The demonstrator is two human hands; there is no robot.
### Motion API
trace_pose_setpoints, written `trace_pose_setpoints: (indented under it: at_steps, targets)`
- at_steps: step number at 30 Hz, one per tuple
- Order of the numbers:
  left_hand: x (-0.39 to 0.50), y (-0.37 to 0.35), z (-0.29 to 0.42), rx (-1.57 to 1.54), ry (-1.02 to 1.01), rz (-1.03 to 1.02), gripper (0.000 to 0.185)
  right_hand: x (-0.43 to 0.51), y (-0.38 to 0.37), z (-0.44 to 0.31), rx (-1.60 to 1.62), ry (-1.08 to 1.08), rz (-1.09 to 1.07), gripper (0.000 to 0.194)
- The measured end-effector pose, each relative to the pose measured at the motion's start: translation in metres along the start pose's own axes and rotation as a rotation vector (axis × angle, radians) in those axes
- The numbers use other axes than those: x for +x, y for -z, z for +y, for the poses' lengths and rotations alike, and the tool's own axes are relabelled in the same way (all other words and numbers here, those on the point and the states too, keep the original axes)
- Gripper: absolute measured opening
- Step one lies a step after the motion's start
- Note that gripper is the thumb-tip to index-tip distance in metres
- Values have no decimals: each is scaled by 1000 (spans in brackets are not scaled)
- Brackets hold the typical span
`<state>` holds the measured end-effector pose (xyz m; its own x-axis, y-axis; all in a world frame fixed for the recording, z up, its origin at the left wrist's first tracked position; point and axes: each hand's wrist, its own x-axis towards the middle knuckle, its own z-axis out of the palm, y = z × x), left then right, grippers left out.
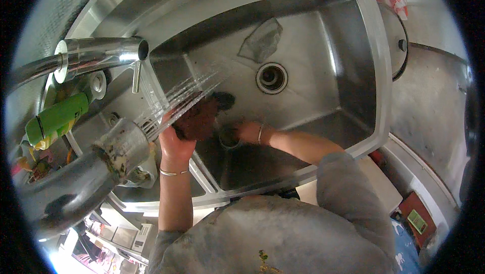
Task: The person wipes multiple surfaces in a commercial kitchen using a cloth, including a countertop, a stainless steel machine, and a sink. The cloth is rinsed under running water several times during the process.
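Note:
A dark reddish-brown item (195, 118) with a blackish end is in my left hand (176, 141), over the left side of the steel sink basin (303, 80). Its exact kind is too blurred to tell. Streams of water from the spray faucet head (130, 145) pass across it. My right hand (250, 132), also blurred, is just to the right, its fingers on a small dark round item (229, 137) with a thin pale rim. A crumpled, translucent greyish sheet (263, 41) lies on the basin floor beside the drain (271, 78).
A second faucet (102, 52) reaches in from the upper left. The smaller left basin (127, 95) contains a plastic bag (142, 173). At the far left hangs a green-and-yellow packet (58, 118). A round lid (392, 42) stands against the sink's right rim.

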<state>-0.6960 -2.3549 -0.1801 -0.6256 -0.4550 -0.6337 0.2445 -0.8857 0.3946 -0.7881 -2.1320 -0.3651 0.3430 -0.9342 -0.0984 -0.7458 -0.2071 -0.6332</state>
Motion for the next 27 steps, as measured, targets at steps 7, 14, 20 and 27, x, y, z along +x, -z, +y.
trace_pose_setpoints:
  at_steps: [7, 14, 20, 27]
  targets:
    - [3, 8, -1, 16, -33, 137, 41, -60, 78, 89, -66, -772, 9, 28]
    - [0, 8, 1, 64, -66, 106, 40, -79, 96, 114, -133, -822, -70, 26]
    - [-5, 0, 11, 21, -55, 81, 42, -44, 116, 75, -163, -819, 122, 45]
    - [-5, -6, 13, 56, -69, 143, 43, 90, 37, 40, -176, -257, 222, 36]
